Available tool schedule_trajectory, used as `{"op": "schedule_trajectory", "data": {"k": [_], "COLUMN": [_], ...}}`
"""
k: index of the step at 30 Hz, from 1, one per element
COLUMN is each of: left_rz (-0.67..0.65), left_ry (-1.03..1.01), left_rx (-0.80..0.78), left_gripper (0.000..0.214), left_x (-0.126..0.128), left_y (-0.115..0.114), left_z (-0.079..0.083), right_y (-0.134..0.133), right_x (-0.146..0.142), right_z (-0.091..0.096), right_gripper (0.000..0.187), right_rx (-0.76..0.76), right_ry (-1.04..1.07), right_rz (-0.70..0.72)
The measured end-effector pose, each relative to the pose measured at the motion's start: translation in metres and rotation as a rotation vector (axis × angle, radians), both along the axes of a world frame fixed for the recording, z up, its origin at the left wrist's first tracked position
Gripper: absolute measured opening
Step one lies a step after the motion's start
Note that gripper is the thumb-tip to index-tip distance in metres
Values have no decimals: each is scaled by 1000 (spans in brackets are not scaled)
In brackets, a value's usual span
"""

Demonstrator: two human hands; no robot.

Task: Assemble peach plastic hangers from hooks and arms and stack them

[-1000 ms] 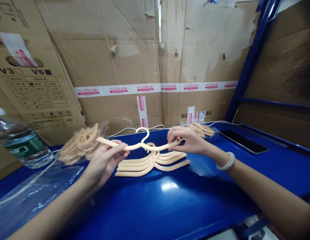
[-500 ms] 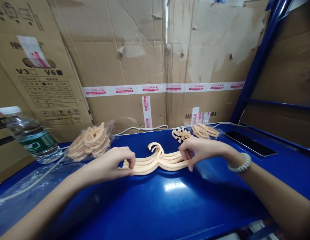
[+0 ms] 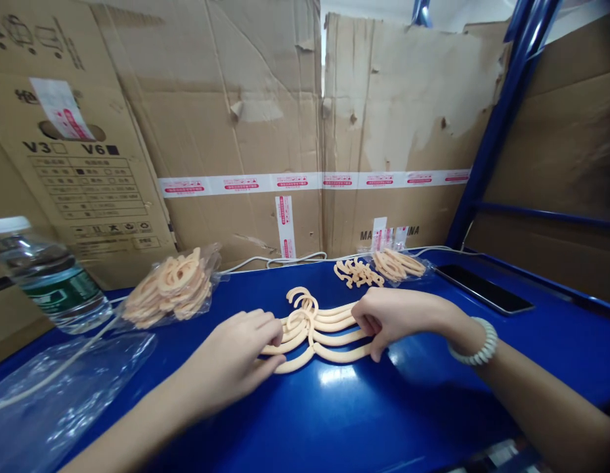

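Observation:
Several beige hangers (image 3: pixel 340 357) lie side by side on the blue tabletop, their curved hooks overlapping in the middle. The nearest one sits slightly apart from those behind it. My left hand (image 3: pixel 245 348) is closed around the left ends, with the thumb along the front hanger. At the right ends, my right hand (image 3: pixel 396 318) pinches them between thumb and curled fingers. Both palms cover the hanger tips. Behind my right hand is a heap of small beige hook pieces (image 3: pixel 356 272).
A clear bag of beige parts (image 3: pixel 171 289) lies at left, beside a water bottle (image 3: pixel 61 286) and a flat plastic bag (image 3: pixel 88 387). Farther right are another bagged bundle (image 3: pixel 399 264) and a black phone (image 3: pixel 486 289). Cardboard boxes (image 3: pixel 245 144) stand behind a white cable (image 3: pixel 253 264).
The hangers have spread apart from front to back, and their hooks now fan out. My left hand has shifted right and nearer. The whole view has moved slightly.

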State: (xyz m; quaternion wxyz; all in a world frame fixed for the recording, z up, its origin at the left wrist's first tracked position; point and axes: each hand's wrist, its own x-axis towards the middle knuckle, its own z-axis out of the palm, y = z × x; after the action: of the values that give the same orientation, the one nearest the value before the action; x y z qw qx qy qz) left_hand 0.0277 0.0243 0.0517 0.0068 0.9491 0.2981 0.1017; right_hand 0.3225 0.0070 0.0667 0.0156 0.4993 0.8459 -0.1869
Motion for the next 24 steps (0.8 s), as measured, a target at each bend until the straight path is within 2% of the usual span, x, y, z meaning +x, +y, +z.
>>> {"op": "schedule_trajectory", "data": {"k": [4, 6, 8, 9, 11, 12, 14, 17, 21, 24], "left_rz": [-2, 31, 67, 85, 87, 89, 124, 206, 309, 371], "left_ry": [-52, -97, -116, -103, -72, -63, -90, -35, 30, 40], "left_rx": [68, 141, 254, 294, 349, 364, 395, 283, 120, 73], "left_gripper": [13, 30, 58, 65, 72, 75, 77, 77, 79, 83], "left_x": [15, 17, 17, 16, 14, 13, 13, 15, 25, 32], "left_y": [-18, -22, -21, -20, -15, -11, -5, 5, 26, 46], "left_z": [-17, -32, -52, -63, -83, -91, -99, -93, -73, -64], "right_y": [-9, -16, -23, -27, -33, -34, -32, -17, 19, 45], "right_x": [-3, -8, -17, -23, -36, -42, -51, -57, -57, -57], "right_z": [4, 3, -3, -7, -19, -26, -39, -55, -67, -71], "right_gripper": [26, 28, 44, 56, 82, 88, 87, 74, 73, 73], "right_rx": [117, 237, 352, 380, 313, 261, 208, 297, 449, 475], "right_ry": [-14, 70, 159, 186, 177, 158, 110, 86, 70, 63], "right_rz": [-41, -90, -158, -191, -198, -192, -183, -170, -157, -179]}}
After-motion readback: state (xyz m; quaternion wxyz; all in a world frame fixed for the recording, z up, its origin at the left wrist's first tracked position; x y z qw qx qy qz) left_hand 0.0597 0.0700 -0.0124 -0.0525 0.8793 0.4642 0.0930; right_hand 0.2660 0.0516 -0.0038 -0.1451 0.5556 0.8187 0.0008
